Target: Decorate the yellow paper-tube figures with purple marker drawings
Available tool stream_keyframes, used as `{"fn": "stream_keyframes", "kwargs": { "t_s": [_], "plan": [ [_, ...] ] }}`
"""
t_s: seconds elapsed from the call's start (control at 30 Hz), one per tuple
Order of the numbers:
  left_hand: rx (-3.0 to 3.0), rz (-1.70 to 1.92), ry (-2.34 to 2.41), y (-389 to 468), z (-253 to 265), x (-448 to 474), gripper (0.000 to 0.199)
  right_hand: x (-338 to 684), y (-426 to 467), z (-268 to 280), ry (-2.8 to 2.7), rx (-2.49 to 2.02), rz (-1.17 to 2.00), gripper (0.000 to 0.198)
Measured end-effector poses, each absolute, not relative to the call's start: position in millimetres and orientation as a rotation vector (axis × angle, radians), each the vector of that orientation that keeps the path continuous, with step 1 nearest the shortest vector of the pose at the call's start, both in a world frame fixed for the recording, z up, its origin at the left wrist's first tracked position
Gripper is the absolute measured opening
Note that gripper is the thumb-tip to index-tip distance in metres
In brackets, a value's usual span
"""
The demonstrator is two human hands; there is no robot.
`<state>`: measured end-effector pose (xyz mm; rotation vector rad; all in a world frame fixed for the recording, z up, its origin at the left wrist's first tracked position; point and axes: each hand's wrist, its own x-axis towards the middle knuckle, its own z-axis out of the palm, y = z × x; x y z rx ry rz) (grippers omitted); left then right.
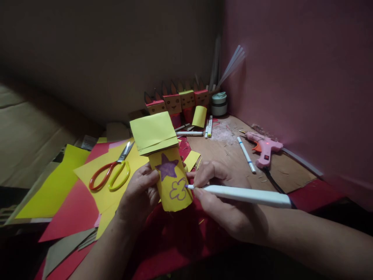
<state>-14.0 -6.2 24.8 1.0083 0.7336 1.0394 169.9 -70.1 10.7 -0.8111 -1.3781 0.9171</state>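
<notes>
My left hand (142, 186) grips a yellow paper figure (163, 159) by the side of its tube body, tilted a little. A box-shaped yellow top sits above the tube. The tube bears a filled purple star (167, 167) and, below it, a flower outline (178, 189) in purple. Between thumb and fingers, my right hand (224, 198) pinches a white marker (247, 195), its purple tip at the flower's right edge. Part of the left fingers is hidden behind the tube.
Scissors (116, 167) with red and yellow handles lie on coloured paper sheets (72, 206) at left. A pink glue gun (265, 147) and a marker (246, 154) lie at right. Several eared cardboard figures (171, 103), a yellow paper tube (199, 116) and a lidded cup (219, 104) stand behind.
</notes>
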Motion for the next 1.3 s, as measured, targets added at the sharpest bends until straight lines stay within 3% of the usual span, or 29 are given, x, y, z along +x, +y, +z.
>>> {"fn": "stream_keyframes", "kwargs": {
  "t_s": [1.3],
  "plan": [
    [1.014, 1.024, 0.703, -4.7, 22.1, -16.4, 0.02, 171.7, -67.1, 6.6, -1.306, -0.758, 1.014, 0.01]
  ]
}}
